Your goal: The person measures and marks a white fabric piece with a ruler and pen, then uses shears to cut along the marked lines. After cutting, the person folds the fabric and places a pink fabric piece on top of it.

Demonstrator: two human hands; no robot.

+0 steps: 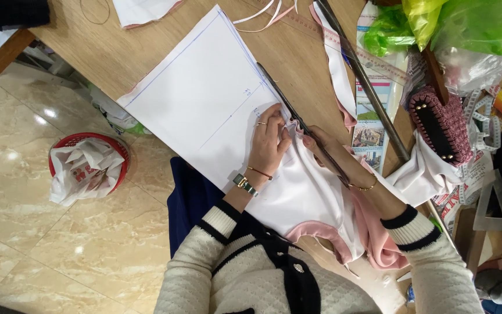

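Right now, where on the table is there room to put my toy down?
Bare wooden table shows at the far end, beyond the white fabric. It is crowded by the green bags, knitted purse and both hands cutting with scissors.

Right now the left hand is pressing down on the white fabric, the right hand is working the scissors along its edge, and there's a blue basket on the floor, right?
One detail is off: the basket on the floor is red, not blue, as the head view shows. The left hand does press the white fabric, and the right hand works the scissors.
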